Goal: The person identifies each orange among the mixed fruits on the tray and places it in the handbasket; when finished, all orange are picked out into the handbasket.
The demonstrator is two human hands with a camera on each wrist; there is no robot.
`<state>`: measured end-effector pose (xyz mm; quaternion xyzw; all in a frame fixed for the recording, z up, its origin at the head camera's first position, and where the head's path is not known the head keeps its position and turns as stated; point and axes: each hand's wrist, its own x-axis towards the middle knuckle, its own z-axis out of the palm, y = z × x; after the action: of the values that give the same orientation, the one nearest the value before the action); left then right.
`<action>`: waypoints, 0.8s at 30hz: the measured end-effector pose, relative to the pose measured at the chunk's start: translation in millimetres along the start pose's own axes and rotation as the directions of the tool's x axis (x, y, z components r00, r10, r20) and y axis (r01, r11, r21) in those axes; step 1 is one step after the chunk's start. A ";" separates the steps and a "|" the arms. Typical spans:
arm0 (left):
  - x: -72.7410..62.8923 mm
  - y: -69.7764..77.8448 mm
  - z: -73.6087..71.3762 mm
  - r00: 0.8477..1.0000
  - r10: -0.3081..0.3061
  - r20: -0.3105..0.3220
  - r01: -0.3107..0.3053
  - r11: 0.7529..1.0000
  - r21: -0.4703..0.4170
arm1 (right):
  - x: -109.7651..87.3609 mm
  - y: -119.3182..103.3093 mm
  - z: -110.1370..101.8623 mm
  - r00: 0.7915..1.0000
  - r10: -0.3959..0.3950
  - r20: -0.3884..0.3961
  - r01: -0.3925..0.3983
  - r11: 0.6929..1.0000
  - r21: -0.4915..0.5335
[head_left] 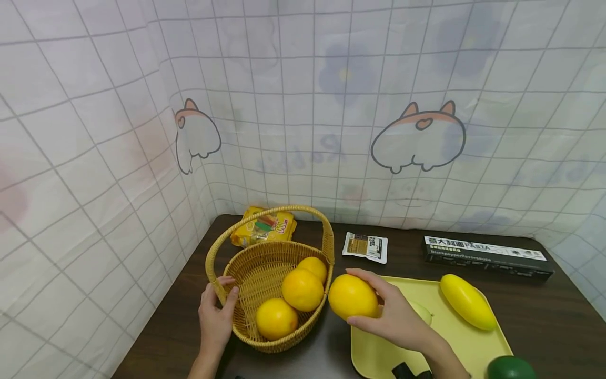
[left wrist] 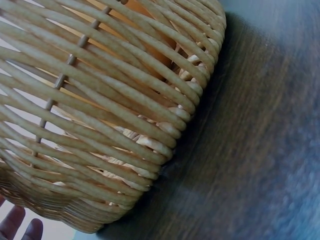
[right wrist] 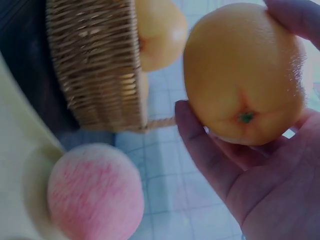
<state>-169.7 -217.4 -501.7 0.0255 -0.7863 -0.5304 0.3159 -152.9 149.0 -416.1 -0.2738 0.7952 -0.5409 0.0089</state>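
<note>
A woven basket (head_left: 251, 342) with a tall arched handle stands left of centre, with three yellow-orange oranges (head_left: 302, 289) inside. My left hand (head_left: 216, 313) grips its left rim beside the foot of the handle; in the left wrist view the wicker side (left wrist: 100, 100) fills most of the picture and only a few fingertips (left wrist: 12, 222) show. My right hand (head_left: 397, 310) holds another orange (head_left: 352, 297) between thumb and fingers, just right of the basket and over the edge of the tray. The right wrist view shows this orange (right wrist: 245, 65) with its green stem mark.
A pale yellow tray (head_left: 487, 352) bears a long yellow fruit (head_left: 467, 302) and a pink peach (right wrist: 95, 195). A dark green round thing (head_left: 510, 367) is at the bottom right. Behind are a yellow packet (head_left: 284, 223), a small sachet (head_left: 364, 247) and a black pasta box (head_left: 487, 258).
</note>
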 end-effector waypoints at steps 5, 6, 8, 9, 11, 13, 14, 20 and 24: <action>-1.1 -1.1 0.9 1.000 -0.007 -0.004 0.007 1.000 0.003 | 11.8 -4.7 11.3 1.000 0.006 0.016 -0.006 0.999 0.048; -1.2 -1.3 1.1 1.000 -0.006 -0.005 0.006 1.000 0.004 | 13.8 -5.5 13.6 1.000 0.004 0.014 -0.004 0.999 0.044; -1.3 -1.7 1.6 1.000 -0.002 -0.008 0.003 1.000 0.005 | 17.7 -7.2 17.7 1.000 -0.007 0.010 0.007 0.999 0.031; -1.2 -1.7 1.7 1.000 -0.001 -0.008 0.001 1.000 0.005 | 19.6 -8.1 19.5 1.000 -0.012 0.006 0.012 1.000 0.020; -1.0 -1.8 1.9 1.000 0.003 -0.009 -0.003 1.000 0.007 | 23.3 -10.1 22.7 1.000 -0.014 -0.003 0.014 1.000 -0.008; -0.8 -1.5 1.9 1.000 0.005 -0.010 -0.005 1.000 0.009 | 26.7 -12.5 25.3 1.000 -0.011 -0.013 0.010 0.999 -0.046; -0.7 -1.4 1.9 1.000 0.007 -0.009 -0.007 1.000 0.008 | 28.4 -13.5 26.4 1.000 -0.009 -0.016 0.008 0.998 -0.060; 0.3 -0.1 0.8 1.000 0.010 -0.007 -0.010 1.000 0.005 | 39.1 -17.2 34.3 0.999 -0.046 -0.005 0.046 0.995 -0.086; 0.2 0.2 0.0 1.000 0.015 -0.009 -0.014 1.000 0.008 | 44.9 -19.9 39.1 0.999 -0.050 0.003 0.050 0.997 -0.058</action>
<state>-169.8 -217.4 -501.4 0.0235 -0.7871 -0.5248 0.3232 -170.4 90.3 -402.4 -0.2940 0.8034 -0.5176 -0.0120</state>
